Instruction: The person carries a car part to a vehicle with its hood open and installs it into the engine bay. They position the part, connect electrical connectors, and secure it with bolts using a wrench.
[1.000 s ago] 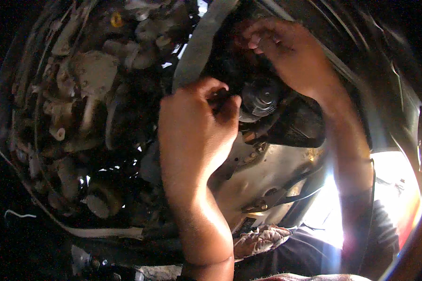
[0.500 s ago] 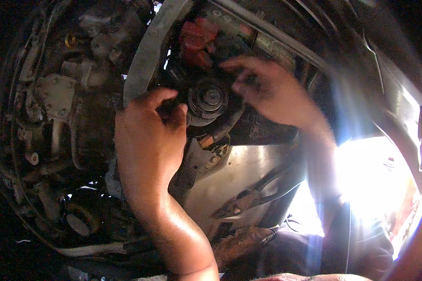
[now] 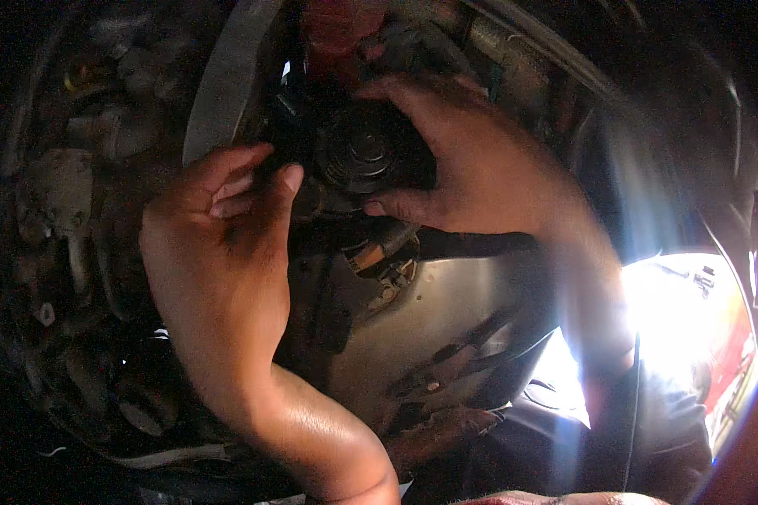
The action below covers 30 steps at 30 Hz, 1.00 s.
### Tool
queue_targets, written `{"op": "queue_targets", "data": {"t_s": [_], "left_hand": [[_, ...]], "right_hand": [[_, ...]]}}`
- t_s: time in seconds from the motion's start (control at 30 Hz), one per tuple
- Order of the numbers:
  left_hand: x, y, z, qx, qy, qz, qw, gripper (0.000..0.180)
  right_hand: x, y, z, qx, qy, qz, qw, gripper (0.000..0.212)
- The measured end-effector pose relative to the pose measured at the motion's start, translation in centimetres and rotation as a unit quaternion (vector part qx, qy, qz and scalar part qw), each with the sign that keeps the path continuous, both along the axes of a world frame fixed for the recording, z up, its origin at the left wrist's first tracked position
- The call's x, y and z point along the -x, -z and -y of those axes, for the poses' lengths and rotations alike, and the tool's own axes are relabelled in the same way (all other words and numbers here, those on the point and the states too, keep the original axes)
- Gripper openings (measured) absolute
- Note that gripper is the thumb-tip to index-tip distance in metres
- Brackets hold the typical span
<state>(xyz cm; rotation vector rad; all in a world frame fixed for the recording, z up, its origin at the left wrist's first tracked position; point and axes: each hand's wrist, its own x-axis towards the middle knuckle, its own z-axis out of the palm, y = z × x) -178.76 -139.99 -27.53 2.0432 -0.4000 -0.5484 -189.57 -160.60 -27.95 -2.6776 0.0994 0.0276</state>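
Note:
A round black ridged disc [image 3: 364, 153] with a raised hub sits among vehicle parts in the upper middle. My right hand [image 3: 472, 160] reaches in from the right, its thumb and index finger spread wide along the disc's lower and upper edges. Whether those fingertips press on the disc, I cannot tell. To the left of the disc my left hand [image 3: 223, 244] is held with thumb and fingers apart, a gap between them and nothing seen inside. Under the disc is a short hose [image 3: 387, 240] beside a metal bracket.
A grey curved bar [image 3: 232, 80] runs down past my left hand. A red part [image 3: 337, 38] lies beyond the disc. Below spreads a pale metal panel [image 3: 429, 311]. Dark engine parts [image 3: 59, 194] fill the left, and glaring daylight [image 3: 674, 311] enters at the right.
My right hand has come from the disc's right side to span it, thumb and index finger widening. The view has shifted, and the disc and left hand now appear further left and the disc darker.

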Motion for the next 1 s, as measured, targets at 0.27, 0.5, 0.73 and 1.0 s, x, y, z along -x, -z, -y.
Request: {"op": "queue_targets", "data": {"t_s": [0.27,0.5,0.73,1.0], "left_hand": [[2.1,-0.3,-0.4,-0.063,-0.021,-0.011,0.998,0.030],[2.7,1.3,-1.7,-0.012,0.016,0.030,0.999,0.029],[3.8,1.9,-3.1,0.045,-0.014,-0.030,0.998,0.031],[3.5,1.5,-3.7,0.042,-0.024,0.032,0.998,0.034]], "right_hand": [[0.8,0.3,-0.8,-0.069,0.059,-0.086,0.992,0.081],[1.6,1.0,-1.3,-0.066,0.053,-0.022,0.996,0.080],[3.1,2.0,-2.0,-0.032,0.037,0.027,0.998,0.085],[3.8,2.2,-2.5,-0.059,0.035,0.054,0.996,0.083]]}}
